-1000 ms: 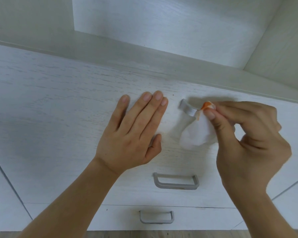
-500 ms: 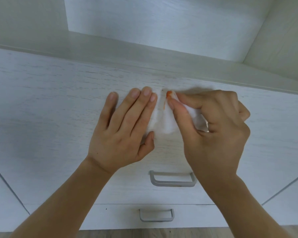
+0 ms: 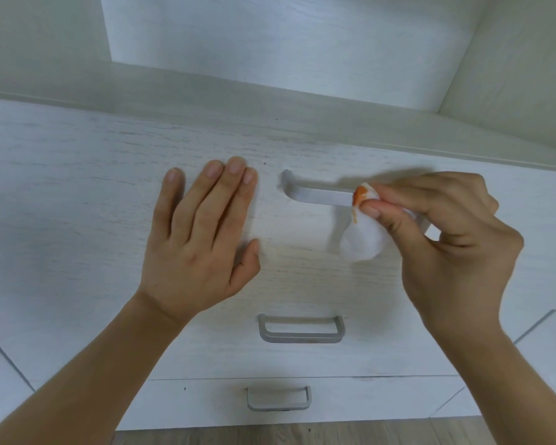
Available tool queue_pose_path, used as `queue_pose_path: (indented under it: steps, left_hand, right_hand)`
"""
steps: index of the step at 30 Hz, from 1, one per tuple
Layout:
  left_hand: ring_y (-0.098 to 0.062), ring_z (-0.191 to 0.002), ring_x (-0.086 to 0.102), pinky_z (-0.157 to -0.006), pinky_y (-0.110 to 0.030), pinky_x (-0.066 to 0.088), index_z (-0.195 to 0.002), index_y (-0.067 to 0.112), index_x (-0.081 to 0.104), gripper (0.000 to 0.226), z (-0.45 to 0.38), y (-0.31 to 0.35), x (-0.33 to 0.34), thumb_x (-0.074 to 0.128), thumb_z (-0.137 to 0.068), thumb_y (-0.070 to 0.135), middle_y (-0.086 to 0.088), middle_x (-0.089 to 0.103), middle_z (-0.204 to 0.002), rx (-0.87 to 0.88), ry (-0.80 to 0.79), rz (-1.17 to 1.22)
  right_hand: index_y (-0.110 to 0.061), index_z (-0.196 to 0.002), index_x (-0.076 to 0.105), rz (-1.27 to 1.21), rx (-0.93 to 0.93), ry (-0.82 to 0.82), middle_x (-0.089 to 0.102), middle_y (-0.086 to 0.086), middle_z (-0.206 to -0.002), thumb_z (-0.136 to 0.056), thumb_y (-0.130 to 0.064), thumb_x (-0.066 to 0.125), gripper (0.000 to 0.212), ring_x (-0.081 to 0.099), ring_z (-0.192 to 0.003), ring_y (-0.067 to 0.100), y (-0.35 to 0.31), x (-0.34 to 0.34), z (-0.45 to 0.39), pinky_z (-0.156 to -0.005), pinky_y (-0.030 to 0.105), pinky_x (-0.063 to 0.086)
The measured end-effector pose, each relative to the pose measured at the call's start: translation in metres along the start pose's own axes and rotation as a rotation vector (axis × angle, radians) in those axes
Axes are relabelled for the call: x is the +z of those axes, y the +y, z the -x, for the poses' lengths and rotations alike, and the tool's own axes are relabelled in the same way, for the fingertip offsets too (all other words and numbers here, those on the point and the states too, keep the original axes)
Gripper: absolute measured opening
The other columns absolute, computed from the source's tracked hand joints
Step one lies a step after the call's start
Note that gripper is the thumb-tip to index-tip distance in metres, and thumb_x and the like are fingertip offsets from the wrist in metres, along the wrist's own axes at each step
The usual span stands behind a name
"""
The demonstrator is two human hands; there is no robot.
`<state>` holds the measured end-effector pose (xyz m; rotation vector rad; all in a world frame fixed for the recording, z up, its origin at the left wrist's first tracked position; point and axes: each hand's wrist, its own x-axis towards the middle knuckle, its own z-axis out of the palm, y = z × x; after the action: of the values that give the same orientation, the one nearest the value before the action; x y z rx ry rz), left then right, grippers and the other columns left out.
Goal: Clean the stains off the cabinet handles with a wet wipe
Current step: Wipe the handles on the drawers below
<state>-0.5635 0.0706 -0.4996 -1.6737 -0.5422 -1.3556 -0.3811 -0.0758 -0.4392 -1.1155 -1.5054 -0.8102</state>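
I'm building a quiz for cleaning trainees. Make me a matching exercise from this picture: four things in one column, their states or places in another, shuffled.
Things:
1. left hand
2. white wet wipe
3. top grey metal handle
4. middle grey metal handle

States:
A. untouched, below both hands
B. flat on the white drawer front
C. orange-stained, pinched by the right hand
D. wipe held against its right part

Pairs: 1-B, 2-C, 3-D, 4-A

Home interior: white wood-grain cabinet [image 3: 77, 187], stacked drawers, grey handles [image 3: 300, 329], wood floor [image 3: 270, 436].
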Motion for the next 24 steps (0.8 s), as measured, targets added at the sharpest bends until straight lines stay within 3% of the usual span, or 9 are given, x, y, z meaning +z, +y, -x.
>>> queue_pose_path:
  steps: [6,11,18,24]
  left_hand:
    - [-0.026,-0.145,0.017,-0.116,-0.049,0.020,-0.146,-0.003,0.030,0.068,0.000,0.000,-0.002,0.042,-0.089,0.033,-0.020,0.033,-0.144,0.006,-0.025,-0.017]
    - [-0.026,-0.145,0.015,-0.117,-0.049,0.018,-0.145,-0.004,0.031,0.064,0.002,0.000,0.001,0.034,-0.094,0.035,-0.021,0.032,-0.144,0.020,-0.027,-0.051]
    - [-0.026,-0.147,0.007,-0.118,-0.049,0.011,-0.149,-0.003,0.021,0.069,0.004,0.008,-0.005,0.026,-0.099,0.045,-0.022,0.020,-0.150,-0.033,-0.121,0.015]
    - [-0.028,-0.146,0.011,-0.117,-0.051,0.015,-0.148,-0.005,0.021,0.070,0.046,0.027,-0.036,0.026,-0.100,0.046,-0.022,0.023,-0.150,0.001,-0.283,0.135]
  right_hand:
    - [-0.018,-0.098,0.068,-0.038,-0.001,0.007,0.068,-0.007,-0.097,-0.086,-0.014,0.073,0.013,0.064,-0.090,0.023,0.012,-0.007,0.004,-0.087,0.031,0.043]
    - [-0.020,-0.101,0.066,-0.065,0.089,0.055,0.065,-0.012,-0.100,-0.086,-0.011,0.072,0.018,0.063,-0.091,0.010,0.018,-0.017,0.014,-0.086,0.027,0.044]
    - [-0.031,-0.093,0.065,0.039,0.215,0.026,0.058,-0.028,-0.093,-0.088,-0.026,0.067,0.008,0.055,-0.087,-0.003,0.021,-0.039,0.040,-0.081,0.026,0.041]
    - [-0.030,-0.092,0.067,0.052,0.235,-0.027,0.063,-0.019,-0.088,-0.088,-0.027,0.066,0.006,0.056,-0.087,0.004,0.007,-0.042,0.069,-0.082,0.029,0.040]
